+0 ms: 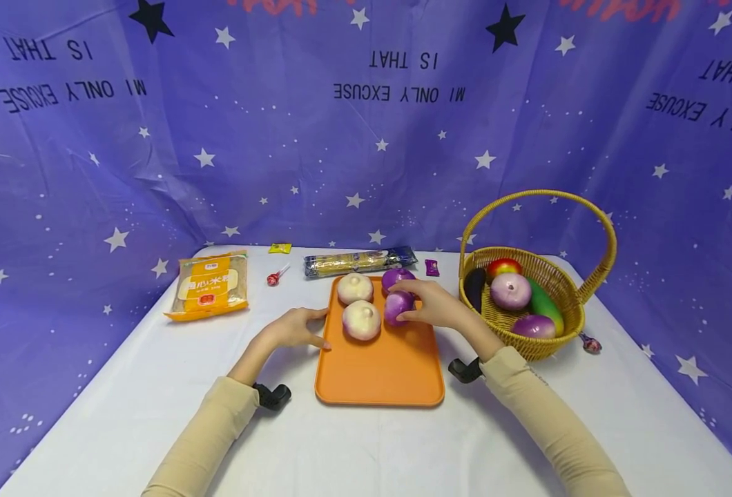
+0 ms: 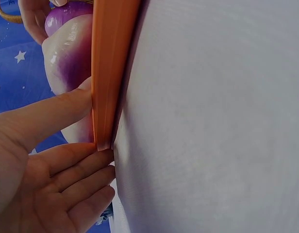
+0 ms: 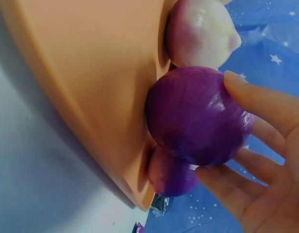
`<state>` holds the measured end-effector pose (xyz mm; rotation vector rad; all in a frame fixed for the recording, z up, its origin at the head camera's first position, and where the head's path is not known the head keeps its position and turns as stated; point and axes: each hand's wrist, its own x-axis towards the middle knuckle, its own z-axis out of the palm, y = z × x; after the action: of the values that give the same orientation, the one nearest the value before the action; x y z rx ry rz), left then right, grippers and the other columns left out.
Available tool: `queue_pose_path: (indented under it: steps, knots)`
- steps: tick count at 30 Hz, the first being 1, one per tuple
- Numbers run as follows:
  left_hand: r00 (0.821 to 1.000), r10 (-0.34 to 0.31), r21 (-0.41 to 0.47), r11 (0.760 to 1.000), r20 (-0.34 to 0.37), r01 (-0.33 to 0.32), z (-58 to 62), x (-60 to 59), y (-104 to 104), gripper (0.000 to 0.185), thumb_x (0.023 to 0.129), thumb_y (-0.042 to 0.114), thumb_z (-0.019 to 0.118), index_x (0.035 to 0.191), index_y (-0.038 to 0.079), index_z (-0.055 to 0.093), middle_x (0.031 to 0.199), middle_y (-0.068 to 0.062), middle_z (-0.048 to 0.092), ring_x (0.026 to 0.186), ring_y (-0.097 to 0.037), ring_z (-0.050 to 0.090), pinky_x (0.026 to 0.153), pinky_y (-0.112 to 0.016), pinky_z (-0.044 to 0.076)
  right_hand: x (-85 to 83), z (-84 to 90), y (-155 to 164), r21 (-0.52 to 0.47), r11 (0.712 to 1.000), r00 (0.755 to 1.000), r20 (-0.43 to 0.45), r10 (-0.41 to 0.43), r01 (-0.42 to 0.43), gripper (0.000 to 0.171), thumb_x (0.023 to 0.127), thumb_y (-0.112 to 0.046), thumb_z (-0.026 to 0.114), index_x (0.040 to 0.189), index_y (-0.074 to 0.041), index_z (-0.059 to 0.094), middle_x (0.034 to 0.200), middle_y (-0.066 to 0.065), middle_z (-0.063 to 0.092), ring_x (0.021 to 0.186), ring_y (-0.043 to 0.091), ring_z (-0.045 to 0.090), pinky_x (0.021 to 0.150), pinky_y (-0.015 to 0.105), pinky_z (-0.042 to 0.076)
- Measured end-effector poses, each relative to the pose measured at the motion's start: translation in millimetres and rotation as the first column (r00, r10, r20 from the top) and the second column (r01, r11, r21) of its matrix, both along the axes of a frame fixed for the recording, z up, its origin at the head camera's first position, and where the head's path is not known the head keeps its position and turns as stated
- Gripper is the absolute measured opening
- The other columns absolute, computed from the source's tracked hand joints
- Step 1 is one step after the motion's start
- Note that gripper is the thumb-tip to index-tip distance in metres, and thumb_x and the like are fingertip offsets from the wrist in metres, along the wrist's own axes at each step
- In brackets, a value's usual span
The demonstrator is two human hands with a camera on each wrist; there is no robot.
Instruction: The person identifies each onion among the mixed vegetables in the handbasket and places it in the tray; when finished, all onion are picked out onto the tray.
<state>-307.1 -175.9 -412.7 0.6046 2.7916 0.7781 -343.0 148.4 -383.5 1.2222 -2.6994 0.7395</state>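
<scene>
My right hand (image 1: 431, 304) holds a purple onion (image 3: 200, 116) between thumb and fingertips, over the upper right of the orange tray (image 1: 378, 376). Behind it on the tray lies a second purple onion (image 1: 397, 277). To their left are two whitish onions with purple bases, one nearer (image 1: 362, 321) and one farther (image 1: 355, 288). At the tray's left edge, my left hand (image 1: 294, 328) touches the rim with thumb and fingers spread apart, the fingers nearly straight. In the left wrist view, the thumb tip is partly hidden behind the tray's rim (image 2: 110, 63).
A wicker basket (image 1: 574, 324) with several fruits and vegetables stands at the right. At the left lies an orange grain bag (image 1: 209, 286). Behind the tray are a long clear packet (image 1: 360, 262), a lollipop (image 1: 274, 278), a yellow sweet (image 1: 280, 248) and a purple sweet (image 1: 431, 268).
</scene>
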Motion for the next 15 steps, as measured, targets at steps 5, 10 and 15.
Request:
queue_pose_path:
  steps: [5, 10, 15]
  knots:
    - [1.0, 0.003, 0.0, 1.0, 0.006, -0.003, -0.1, -0.1, 0.7, 0.086, 0.074, 0.035, 0.083, 0.143, 0.001, 0.045, 0.143, -0.02, 0.046, 0.133, -0.038, 0.038, 0.109, -0.049, 0.032, 1.8, -0.8, 7.7, -0.014, 1.0, 1.0, -0.013, -0.005, 0.005, 0.057, 0.079, -0.02, 0.081, 0.13, -0.003, 0.06, 0.128, 0.011, 0.061, 0.115, 0.028, 0.057, 0.099, 0.044, 0.045]
    - [1.0, 0.001, -0.002, 1.0, 0.011, -0.001, 0.5, -0.5, 0.8, 0.086, 0.074, 0.035, 0.083, 0.143, 0.001, 0.044, 0.143, -0.02, 0.046, 0.133, -0.038, 0.038, 0.109, -0.049, 0.031, 5.1, 1.0, 15.0, -0.016, 1.0, 1.0, -0.02, -0.017, 0.016, 0.055, 0.079, -0.018, 0.081, 0.128, -0.002, 0.061, 0.125, 0.011, 0.063, 0.096, 0.024, 0.058, 0.083, 0.04, 0.051]
    - [1.0, -0.001, -0.002, 1.0, 0.01, 0.001, 0.0, -0.5, -0.1, 0.087, 0.074, 0.035, 0.083, 0.143, 0.001, 0.044, 0.142, -0.02, 0.046, 0.132, -0.038, 0.039, 0.108, -0.049, 0.033, 5.4, -1.9, 15.1, 0.008, 1.0, 1.0, -0.007, -0.028, 0.028, 0.051, 0.08, -0.018, 0.08, 0.125, -0.004, 0.063, 0.12, 0.011, 0.065, 0.087, 0.022, 0.056, 0.077, 0.037, 0.051]
